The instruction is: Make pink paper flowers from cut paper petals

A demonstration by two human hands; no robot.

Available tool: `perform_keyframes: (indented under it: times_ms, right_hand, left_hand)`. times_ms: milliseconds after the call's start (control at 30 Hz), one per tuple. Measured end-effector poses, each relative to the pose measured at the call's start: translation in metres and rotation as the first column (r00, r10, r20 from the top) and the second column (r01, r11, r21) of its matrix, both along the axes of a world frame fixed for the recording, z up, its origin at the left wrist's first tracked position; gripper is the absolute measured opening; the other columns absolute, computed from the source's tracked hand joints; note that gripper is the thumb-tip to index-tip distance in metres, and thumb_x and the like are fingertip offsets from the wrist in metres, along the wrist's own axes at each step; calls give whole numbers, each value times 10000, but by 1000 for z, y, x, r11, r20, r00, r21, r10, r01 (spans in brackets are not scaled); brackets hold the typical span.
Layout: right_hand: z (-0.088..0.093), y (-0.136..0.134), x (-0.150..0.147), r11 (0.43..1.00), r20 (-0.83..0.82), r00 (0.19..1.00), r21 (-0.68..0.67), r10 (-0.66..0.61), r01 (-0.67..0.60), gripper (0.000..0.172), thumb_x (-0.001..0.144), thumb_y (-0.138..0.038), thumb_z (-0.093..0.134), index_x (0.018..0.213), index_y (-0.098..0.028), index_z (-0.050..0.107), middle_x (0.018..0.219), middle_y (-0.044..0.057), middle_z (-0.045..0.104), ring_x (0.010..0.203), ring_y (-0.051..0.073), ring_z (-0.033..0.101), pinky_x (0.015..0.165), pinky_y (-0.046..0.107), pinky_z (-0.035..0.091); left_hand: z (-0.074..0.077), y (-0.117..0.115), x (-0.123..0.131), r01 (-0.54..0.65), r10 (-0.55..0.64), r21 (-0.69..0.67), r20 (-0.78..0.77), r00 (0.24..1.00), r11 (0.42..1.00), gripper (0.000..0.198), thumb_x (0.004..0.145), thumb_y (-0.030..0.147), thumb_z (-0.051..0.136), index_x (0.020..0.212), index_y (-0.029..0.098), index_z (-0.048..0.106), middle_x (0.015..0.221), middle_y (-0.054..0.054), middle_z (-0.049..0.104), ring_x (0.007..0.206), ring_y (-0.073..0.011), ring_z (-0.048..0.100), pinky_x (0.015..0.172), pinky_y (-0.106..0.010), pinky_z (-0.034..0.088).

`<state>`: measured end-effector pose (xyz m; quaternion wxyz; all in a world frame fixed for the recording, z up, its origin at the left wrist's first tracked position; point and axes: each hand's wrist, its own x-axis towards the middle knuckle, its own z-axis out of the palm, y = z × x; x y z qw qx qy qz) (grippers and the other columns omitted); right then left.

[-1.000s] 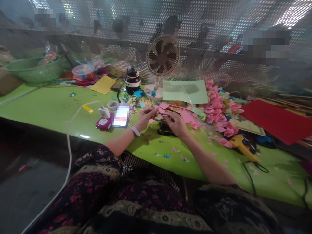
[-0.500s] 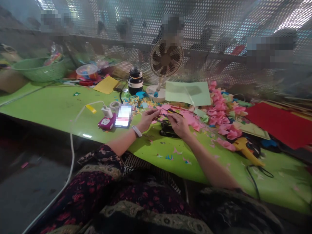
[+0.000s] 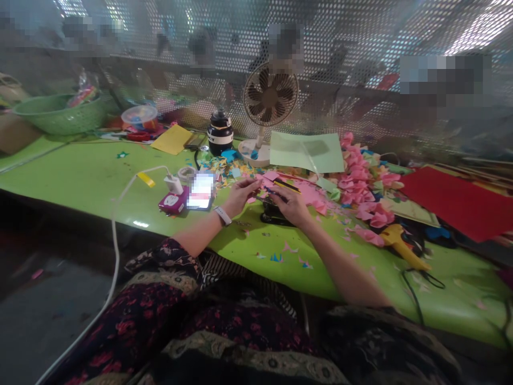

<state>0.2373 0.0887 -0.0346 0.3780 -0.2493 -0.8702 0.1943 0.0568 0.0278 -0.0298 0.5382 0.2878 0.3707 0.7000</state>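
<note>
My left hand (image 3: 241, 193), a white watch at its wrist, has its thumb and fingers pinched together over the scraps. Facing it, my right hand (image 3: 292, 205) is also closed at the fingertips. Whatever lies between the fingers is too small and blurred to name. A black object (image 3: 269, 218) sits on the table under my hands, mostly covered by the right one. Just beyond the right fingers is a thin yellow-and-black stick (image 3: 287, 185), like a pencil or cutter. Pink paper pieces (image 3: 308, 193) are spread around it.
A phone (image 3: 200, 190) and purple box (image 3: 172, 200) with a white charger lie left. Behind stand a black bottle (image 3: 220, 133) and a fan (image 3: 271, 95). Pink paper flowers (image 3: 355, 182), a yellow glue gun (image 3: 401, 246) and red sheets (image 3: 457, 200) fill the right side.
The view has shifted slightly. My hands stay close together over the black object, with the right fingers a little lower over the pinched spot.
</note>
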Motion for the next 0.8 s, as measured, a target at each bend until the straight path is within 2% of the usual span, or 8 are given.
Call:
perform_keyframes:
  times_ms: [67, 233, 300, 467, 633, 700, 800]
  right_hand:
    - [3, -1, 0, 1000, 34, 999, -22, 3, -2, 406, 1005, -522, 504, 1011, -228, 784, 1051, 103, 799, 996, 280, 736, 923, 422, 571]
    - [9, -6, 1, 998, 144, 990, -62, 3, 6, 552, 1044, -601, 358, 888, -216, 722, 777, 88, 731, 712, 233, 670, 711, 352, 522]
    - [10, -7, 1, 998, 148, 989, -50, -19, 27, 573, 1041, -631, 327, 891, -218, 695, 757, 82, 711, 692, 227, 648, 688, 338, 495]
    - [10, 0, 5, 997, 157, 986, -33, -58, 64, 554, 1045, -617, 312, 921, -218, 676, 806, 90, 713, 742, 232, 647, 708, 330, 482]
    - [16, 17, 19, 980, 224, 959, -52, -176, 192, 404, 1041, -458, 399, 948, -198, 693, 873, 97, 740, 786, 234, 668, 744, 330, 497]
    - [16, 24, 23, 964, 292, 925, -28, -244, 263, 310, 1004, -383, 482, 992, -185, 719, 986, 117, 762, 897, 258, 688, 806, 346, 507]
    - [11, 33, 26, 944, 408, 862, 0, -301, 330, 245, 951, -312, 573, 1032, -171, 756, 1098, 133, 768, 1007, 286, 692, 863, 369, 515]
  left_hand:
    - [0, 0, 0, -3, 3, 5, 13, 1000, 1000, 297, 574, 285, 970, 667, 174, 710, 654, 32, 658, 596, -61, 558, 596, -213, 443]
    - [-2, 1, 0, -23, 23, 16, -24, 999, 1000, 292, 615, 285, 953, 645, 172, 685, 644, 32, 643, 584, -61, 545, 572, -215, 424]
    - [-2, 2, 0, -56, 57, 29, -22, 998, 998, 296, 640, 279, 941, 626, 172, 666, 627, 38, 627, 577, -57, 537, 567, -212, 416]
    - [3, 5, -7, -144, 144, 4, 29, 989, 990, 247, 699, 234, 913, 663, 183, 674, 635, 47, 623, 588, -51, 553, 582, -198, 423]
    - [5, 10, -21, -237, 241, -49, 107, 965, 970, 194, 717, 234, 901, 733, 194, 712, 673, 42, 668, 621, -54, 598, 608, -186, 441]
    - [3, 11, -23, -206, 213, -77, 87, 973, 975, 176, 712, 231, 901, 769, 197, 739, 710, 31, 698, 659, -64, 634, 625, -188, 456]
    - [-1, 10, -20, -96, 97, -111, 1, 995, 989, 182, 692, 220, 909, 807, 193, 770, 754, 4, 733, 695, -90, 668, 625, -204, 475]
